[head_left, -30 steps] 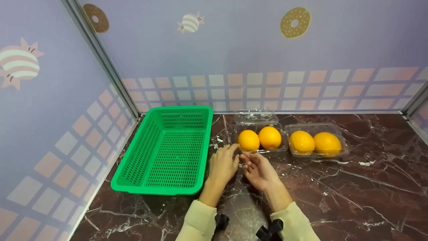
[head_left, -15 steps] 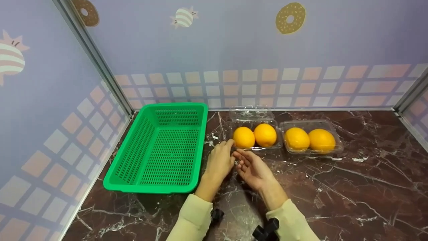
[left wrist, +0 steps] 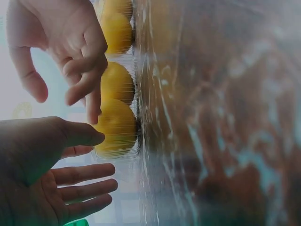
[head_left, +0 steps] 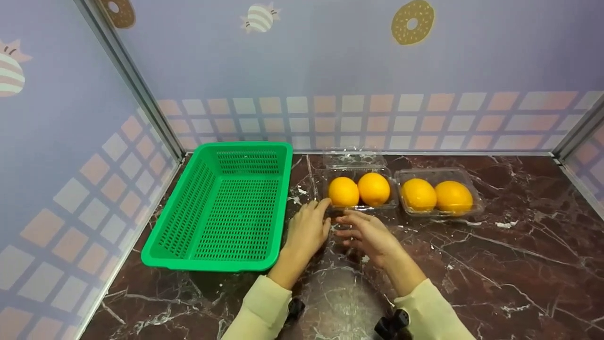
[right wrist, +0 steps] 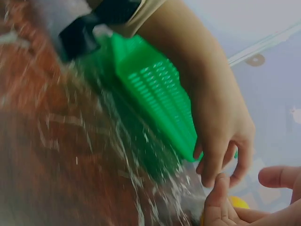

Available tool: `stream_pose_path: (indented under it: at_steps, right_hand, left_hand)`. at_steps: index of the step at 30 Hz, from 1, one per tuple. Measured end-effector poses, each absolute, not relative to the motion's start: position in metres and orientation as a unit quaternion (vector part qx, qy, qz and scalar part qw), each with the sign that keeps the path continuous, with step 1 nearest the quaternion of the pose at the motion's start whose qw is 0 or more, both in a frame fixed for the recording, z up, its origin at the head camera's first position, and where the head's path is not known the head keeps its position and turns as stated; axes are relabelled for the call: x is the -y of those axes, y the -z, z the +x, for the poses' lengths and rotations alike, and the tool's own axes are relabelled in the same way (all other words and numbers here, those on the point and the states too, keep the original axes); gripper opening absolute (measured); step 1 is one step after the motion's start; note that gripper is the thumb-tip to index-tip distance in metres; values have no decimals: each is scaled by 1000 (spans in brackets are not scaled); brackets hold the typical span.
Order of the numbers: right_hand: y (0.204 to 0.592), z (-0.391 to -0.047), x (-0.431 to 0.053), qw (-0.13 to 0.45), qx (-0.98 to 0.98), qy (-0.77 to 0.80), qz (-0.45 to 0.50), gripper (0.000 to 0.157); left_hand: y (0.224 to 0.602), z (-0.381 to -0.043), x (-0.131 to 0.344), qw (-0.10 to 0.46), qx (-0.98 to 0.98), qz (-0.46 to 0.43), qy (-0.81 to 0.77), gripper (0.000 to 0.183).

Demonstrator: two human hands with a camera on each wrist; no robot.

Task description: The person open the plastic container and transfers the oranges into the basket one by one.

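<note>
My left hand [head_left: 306, 230] is beside the green basket, its fingers by the near left corner of an open clear plastic box [head_left: 357, 162] with two oranges [head_left: 374, 189] in it. In the left wrist view that hand [left wrist: 42, 176] has its fingers extended and spread, with nothing in them. My right hand [head_left: 373, 238] hovers just in front of the same box, fingers loosely bent and apart, holding nothing. The right wrist view has the left hand [right wrist: 218, 127] above the right fingers; whether they touch there I cannot tell.
A green perforated basket [head_left: 214, 265] stands to the left, nothing inside it. To the right sits a second clear box [head_left: 441, 175] with two more oranges [head_left: 454, 197]. White scraps [head_left: 506, 225] lie on the dark marbled tabletop [head_left: 495, 283]. Patterned panels [head_left: 330, 56] rise behind and at the sides.
My right hand has drawn slightly away to the right of the left hand, and its fingers have spread. The left hand stays near the box corner. The head view has shifted a little.
</note>
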State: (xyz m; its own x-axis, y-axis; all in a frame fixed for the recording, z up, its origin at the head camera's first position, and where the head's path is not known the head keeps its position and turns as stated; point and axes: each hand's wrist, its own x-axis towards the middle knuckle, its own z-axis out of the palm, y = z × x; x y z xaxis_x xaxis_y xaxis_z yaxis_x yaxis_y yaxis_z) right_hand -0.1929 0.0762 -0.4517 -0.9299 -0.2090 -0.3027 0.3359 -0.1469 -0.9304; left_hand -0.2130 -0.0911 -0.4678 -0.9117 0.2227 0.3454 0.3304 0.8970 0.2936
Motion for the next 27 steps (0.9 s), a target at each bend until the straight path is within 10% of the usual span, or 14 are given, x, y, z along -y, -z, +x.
stream_pose_path:
  at_steps: [16,21,27]
  right_hand:
    - [443,-200,-95,-20,-797,602,-29,35]
    - [451,-198,-102,-95,-918,368,-115,47]
    - [459,-190,-115,-53,-968,201,-138,72]
  left_hand:
    - [471,-209,87,159,951,-199,173,48]
    - [470,-206,91,146,956,-189,169,50]
    - [468,-205,92,138,961,-177,162,50]
